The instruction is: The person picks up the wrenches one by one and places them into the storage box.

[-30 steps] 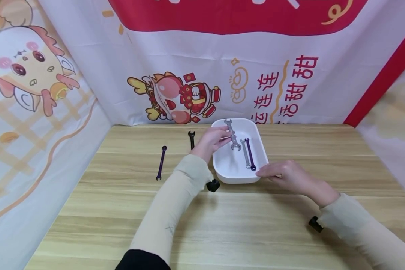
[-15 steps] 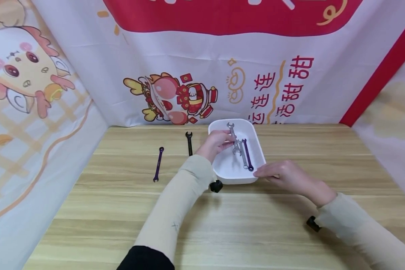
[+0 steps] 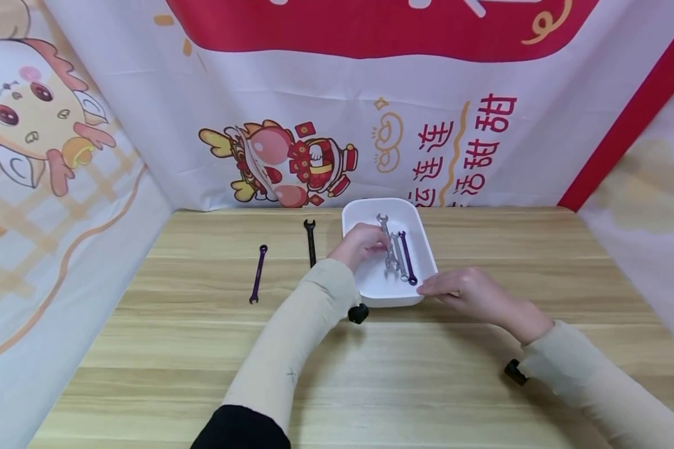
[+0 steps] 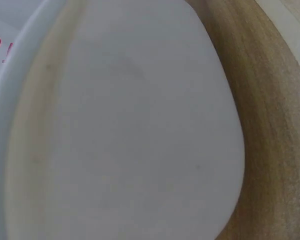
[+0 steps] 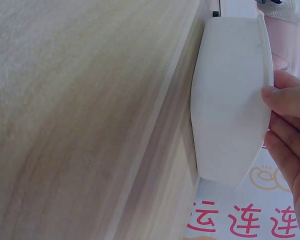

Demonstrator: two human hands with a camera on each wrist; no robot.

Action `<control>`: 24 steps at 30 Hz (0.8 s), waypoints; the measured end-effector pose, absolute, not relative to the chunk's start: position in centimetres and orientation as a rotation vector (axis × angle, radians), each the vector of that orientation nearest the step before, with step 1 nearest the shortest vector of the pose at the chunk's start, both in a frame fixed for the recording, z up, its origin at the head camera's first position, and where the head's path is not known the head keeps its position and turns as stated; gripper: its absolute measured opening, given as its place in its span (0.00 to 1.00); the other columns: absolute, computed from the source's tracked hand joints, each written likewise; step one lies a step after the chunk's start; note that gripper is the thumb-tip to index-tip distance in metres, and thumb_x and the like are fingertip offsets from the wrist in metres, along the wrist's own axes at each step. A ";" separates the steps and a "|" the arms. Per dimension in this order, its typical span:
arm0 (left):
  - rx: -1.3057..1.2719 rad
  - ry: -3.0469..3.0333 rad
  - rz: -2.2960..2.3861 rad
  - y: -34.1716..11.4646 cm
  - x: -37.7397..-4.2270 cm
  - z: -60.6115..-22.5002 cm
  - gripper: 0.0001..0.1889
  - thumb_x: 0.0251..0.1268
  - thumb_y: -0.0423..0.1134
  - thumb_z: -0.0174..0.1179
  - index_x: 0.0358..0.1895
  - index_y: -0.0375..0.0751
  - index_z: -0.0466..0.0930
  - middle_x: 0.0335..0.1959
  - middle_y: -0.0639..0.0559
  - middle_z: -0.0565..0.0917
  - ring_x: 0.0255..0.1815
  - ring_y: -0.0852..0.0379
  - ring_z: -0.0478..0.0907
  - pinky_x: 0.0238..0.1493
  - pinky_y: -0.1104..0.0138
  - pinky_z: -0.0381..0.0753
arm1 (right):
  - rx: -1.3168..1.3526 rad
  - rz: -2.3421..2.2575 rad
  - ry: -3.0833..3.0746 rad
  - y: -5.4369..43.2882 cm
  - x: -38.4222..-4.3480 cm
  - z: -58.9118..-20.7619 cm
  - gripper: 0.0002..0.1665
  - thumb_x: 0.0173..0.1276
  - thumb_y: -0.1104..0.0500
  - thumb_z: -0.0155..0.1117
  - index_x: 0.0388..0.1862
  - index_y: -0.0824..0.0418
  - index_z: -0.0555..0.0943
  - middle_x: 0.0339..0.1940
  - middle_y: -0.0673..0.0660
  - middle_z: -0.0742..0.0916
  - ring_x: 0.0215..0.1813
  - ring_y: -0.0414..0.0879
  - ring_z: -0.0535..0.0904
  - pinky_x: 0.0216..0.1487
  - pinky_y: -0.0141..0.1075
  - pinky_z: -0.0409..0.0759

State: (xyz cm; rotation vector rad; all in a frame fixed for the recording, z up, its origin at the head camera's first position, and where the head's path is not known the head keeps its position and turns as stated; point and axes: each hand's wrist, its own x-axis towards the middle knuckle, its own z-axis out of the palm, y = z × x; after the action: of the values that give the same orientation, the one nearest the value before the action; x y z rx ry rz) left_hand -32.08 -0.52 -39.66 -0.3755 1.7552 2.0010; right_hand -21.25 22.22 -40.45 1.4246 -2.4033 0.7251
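The left hand [image 3: 365,244] reached into the bin [image 3: 390,302] over its left side, with thumb and fingers pinched on the silver wrench [image 3: 390,254] near its middle. That wrench lay just right of the fingers, its long axis running from the far wall toward the near one, its lower end leaning slightly right. The left wrist camera showed only bin and table, and whether the wrench touched the floor of the bin could not be told.

Right of it, nearly parallel, lay a second silver wrench [image 3: 399,255], then a purple wrench [image 3: 407,257] close beside that. The lower end of the held wrench overlapped the second one from above; contact was unclear.

The right hand [image 3: 472,290] held the bin's rim at the near right corner, thumb and fingers closed on it, the purple wrench's ring end nearest.

Outside, left of the bin, a black wrench [image 3: 311,243], partly hidden by the left arm, and an outer purple wrench [image 3: 258,274] lay on the table [image 3: 427,386], both lengthwise and nearer the left hand.
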 end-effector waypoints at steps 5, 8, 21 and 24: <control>-0.423 1.751 1.994 -0.6 -31.9 -39.8 0.15 0.59 0.14 0.50 0.49 0.21 0.75 0.34 0.44 0.75 0.47 0.47 0.78 0.59 0.61 0.82 | 1.421 0.719 -2.408 22.3 -21.3 -40.5 0.22 0.50 0.78 0.77 0.43 0.62 0.91 0.43 0.55 0.92 0.44 0.52 0.89 0.43 0.43 0.88; -0.418 1.773 1.970 -0.6 -31.8 -39.9 0.10 0.60 0.16 0.50 0.43 0.27 0.72 0.34 0.44 0.74 0.46 0.48 0.76 0.61 0.60 0.81 | 1.417 0.719 -2.415 22.3 -21.3 -40.5 0.22 0.51 0.78 0.76 0.43 0.61 0.91 0.43 0.55 0.92 0.45 0.52 0.89 0.44 0.43 0.88; -0.421 1.827 1.911 -0.2 -31.4 -40.0 0.22 0.62 0.16 0.50 0.60 0.22 0.68 0.36 0.44 0.71 0.56 0.44 0.78 0.59 0.62 0.82 | 1.420 0.752 -2.418 22.2 -21.3 -40.5 0.23 0.50 0.79 0.76 0.44 0.62 0.91 0.43 0.54 0.92 0.45 0.52 0.89 0.44 0.43 0.88; -0.434 1.861 1.891 -0.1 -31.3 -39.8 0.24 0.62 0.17 0.49 0.64 0.22 0.66 0.39 0.44 0.71 0.54 0.45 0.78 0.57 0.64 0.83 | 1.421 0.755 -2.413 22.2 -21.3 -40.5 0.23 0.50 0.80 0.76 0.43 0.62 0.91 0.43 0.54 0.92 0.45 0.52 0.89 0.44 0.43 0.88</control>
State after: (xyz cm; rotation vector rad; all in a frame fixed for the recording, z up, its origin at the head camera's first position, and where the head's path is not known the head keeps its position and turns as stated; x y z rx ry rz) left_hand -31.26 -0.07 -39.80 -0.4344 1.8611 1.8911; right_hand -21.32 22.17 -40.54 1.4211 -2.4130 0.7554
